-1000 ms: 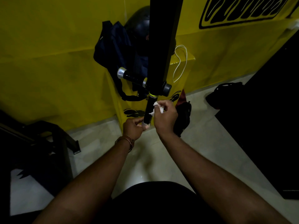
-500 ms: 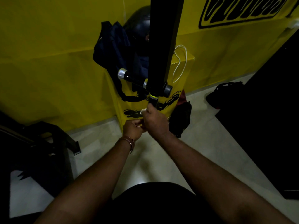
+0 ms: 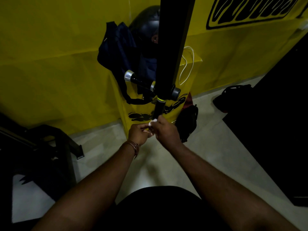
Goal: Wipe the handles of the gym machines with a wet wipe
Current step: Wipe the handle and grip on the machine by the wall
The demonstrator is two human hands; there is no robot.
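Your right hand (image 3: 167, 132) has slid down the handle (image 3: 158, 109), gripping the wipe (image 3: 152, 122); your left hand (image 3: 138, 134) apparently grips the hidden handle end.

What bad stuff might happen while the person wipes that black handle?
The wet wipe is a small bunched wad pinched in the right hand, so it might slip out and fall to the floor. Only the low end of the handle is under the hands now, so the part up near the yellow ring could get skipped. The left hand is crowded against the right one, so they may bump.
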